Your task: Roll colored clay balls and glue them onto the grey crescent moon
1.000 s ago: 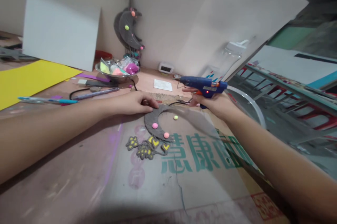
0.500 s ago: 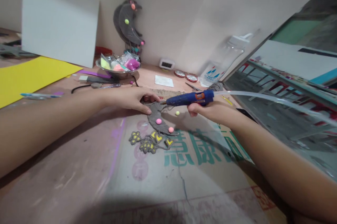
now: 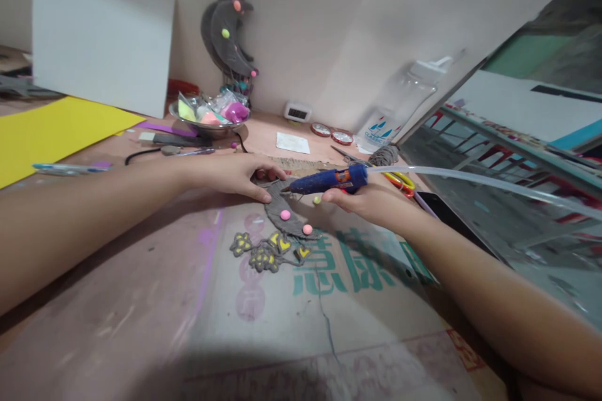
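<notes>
A grey crescent-shaped craft piece (image 3: pixel 288 218) with pink balls on it lies on the cardboard sheet (image 3: pixel 329 300). My left hand (image 3: pixel 237 175) lies on its upper end, fingers curled down and pressing it flat. My right hand (image 3: pixel 364 200) is closed round a blue hot glue gun (image 3: pixel 329 180), whose nozzle points left at the crescent's upper end, close to my left fingertips. A clear glue stick (image 3: pixel 470 180) trails out of the gun's back to the right. Small grey and yellow flower shapes (image 3: pixel 266 253) hang at the crescent's lower tip. A loose yellow-green ball (image 3: pixel 316 200) lies under the gun.
A metal bowl (image 3: pixel 209 118) of coloured bits stands at the back, a finished grey crescent (image 3: pixel 230 37) leaning on the wall behind it. Yellow paper (image 3: pixel 51 134) and a pen (image 3: pixel 70 168) lie at the left. A plastic bottle (image 3: pixel 399 106), scissors (image 3: pixel 399 180) and a twine ball (image 3: pixel 384 155) are to the right.
My right hand has tipped the glue gun from upright to level and brought its nozzle left and down to the crescent's upper end. My left hand has stayed on the crescent.
</notes>
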Motion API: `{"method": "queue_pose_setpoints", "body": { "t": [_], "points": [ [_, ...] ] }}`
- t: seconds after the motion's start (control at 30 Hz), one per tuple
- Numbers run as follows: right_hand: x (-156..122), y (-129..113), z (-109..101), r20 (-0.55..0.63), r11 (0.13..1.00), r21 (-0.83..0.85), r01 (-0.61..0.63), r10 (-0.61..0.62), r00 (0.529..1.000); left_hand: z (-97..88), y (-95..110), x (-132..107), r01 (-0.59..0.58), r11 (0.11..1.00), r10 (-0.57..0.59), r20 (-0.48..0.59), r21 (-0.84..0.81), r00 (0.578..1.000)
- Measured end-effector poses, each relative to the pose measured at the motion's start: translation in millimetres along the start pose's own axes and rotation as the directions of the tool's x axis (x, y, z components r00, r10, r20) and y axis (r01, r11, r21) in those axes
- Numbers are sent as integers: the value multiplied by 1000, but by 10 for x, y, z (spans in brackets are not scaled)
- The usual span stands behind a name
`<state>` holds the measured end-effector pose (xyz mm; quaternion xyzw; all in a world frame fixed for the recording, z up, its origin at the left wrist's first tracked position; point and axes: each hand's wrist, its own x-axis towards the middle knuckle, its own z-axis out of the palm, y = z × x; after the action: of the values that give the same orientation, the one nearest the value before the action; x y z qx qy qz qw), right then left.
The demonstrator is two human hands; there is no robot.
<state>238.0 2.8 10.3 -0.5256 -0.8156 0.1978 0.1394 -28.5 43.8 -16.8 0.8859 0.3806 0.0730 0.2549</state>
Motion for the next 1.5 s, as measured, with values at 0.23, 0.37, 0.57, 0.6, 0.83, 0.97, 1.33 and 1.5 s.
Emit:
{"method": "queue_pose_setpoints", "body": {
  "t": [0.23, 0.37, 0.57, 0.6, 0.83, 0.97, 1.33, 1.5],
  "points": [
    [20, 80, 47, 0, 996, 76, 44, -44, 999, -36, 52, -9, 34, 999, -34, 52, 16, 998],
    [14, 51, 51, 18, 998, 67, 19, -20, 1000, -35, 62, -11, 33, 999, -33, 50, 6, 998],
    [9, 11, 51, -1, 998, 70, 9, -9, 1000, -32, 68, -18, 34, 999, -34, 50, -4, 998],
    [10, 3, 54, 0, 997, 81, 8, -8, 1000, -31, 63, -18, 33, 999, -33, 48, -7, 998],
    [6, -38, 53, 34, 993, 110, -48, 45, 998, -21, 43, -8, 30, 999, -29, 46, -22, 999],
    [4, -43, 38, 39, 995, 92, -41, 37, 999, -23, 48, -9, 36, 999, -36, 40, -7, 999],
    [-64, -174, 28, -28, 987, -159, -32, 27, 999, -18, 31, -13, 30, 999, -30, 34, -24, 999],
    [-102, -270, -27, 8, 959, -285, 5, -3, 1000, -4, -21, -5, 22, 999, -21, 32, -26, 999]
  ]
}}
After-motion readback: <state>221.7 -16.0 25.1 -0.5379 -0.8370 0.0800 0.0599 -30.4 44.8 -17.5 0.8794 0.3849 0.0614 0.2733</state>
